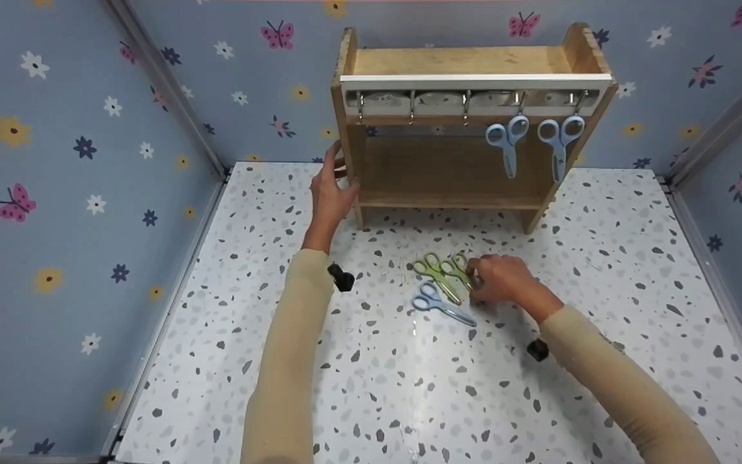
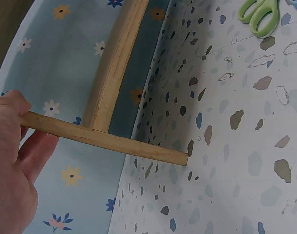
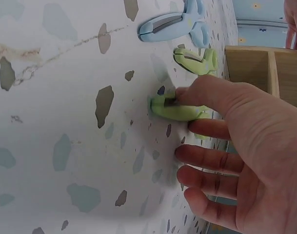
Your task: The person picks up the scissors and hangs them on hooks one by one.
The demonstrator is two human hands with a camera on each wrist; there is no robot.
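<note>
Right hand (image 3: 258, 129) pinches green scissors (image 3: 180, 112); two blue pairs (image 1: 509, 154) hang beyond it, two unhung pairs (image 1: 443, 285) lie alongside; left hand (image 1: 332, 192) grips hook rack (image 1: 461, 61).

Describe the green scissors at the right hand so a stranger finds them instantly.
Start at the wooden rack standing on the speckled tabletop. In front of it, the green scissors sit at the fingertips of the right hand. Only they meet the hand; the other green pair and blue pair lie clear.
</note>
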